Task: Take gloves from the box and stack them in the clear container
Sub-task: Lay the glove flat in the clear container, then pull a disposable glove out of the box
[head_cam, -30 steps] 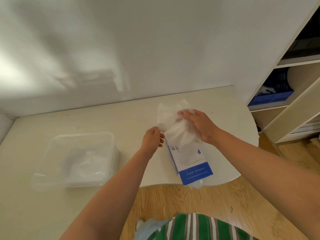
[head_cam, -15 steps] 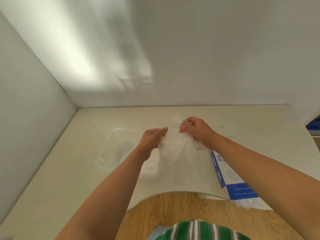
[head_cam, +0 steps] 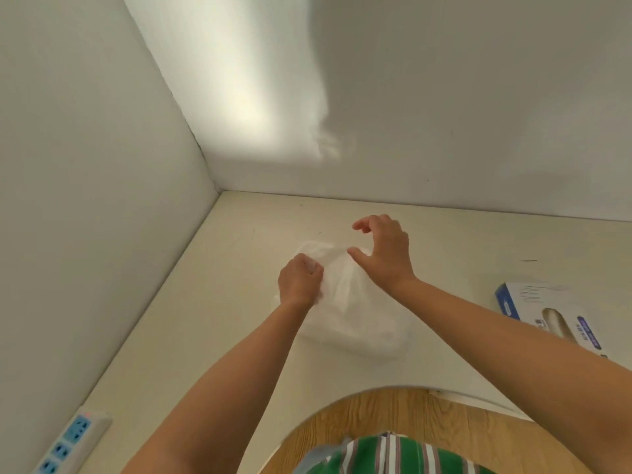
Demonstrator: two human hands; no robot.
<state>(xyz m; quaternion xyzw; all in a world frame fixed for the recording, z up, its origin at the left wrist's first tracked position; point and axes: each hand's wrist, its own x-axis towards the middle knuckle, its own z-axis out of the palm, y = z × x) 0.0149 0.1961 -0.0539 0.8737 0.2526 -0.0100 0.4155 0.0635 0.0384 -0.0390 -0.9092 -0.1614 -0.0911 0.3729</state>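
Evidently the glove [head_cam: 337,271] was filmy, weightless and clingy, best held by its edge. The left hand [head_cam: 300,280] pinched it there over the clear container [head_cam: 371,333], while the right hand [head_cam: 384,253] hovered spread, empty.

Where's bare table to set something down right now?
Free: the table between the left wall and the left grip; the strip along the back wall beyond both grips; the patch between the clear container and the glove box. Crowded: the middle, where the left grip holds a glove over the clear container, right grip open beside it.
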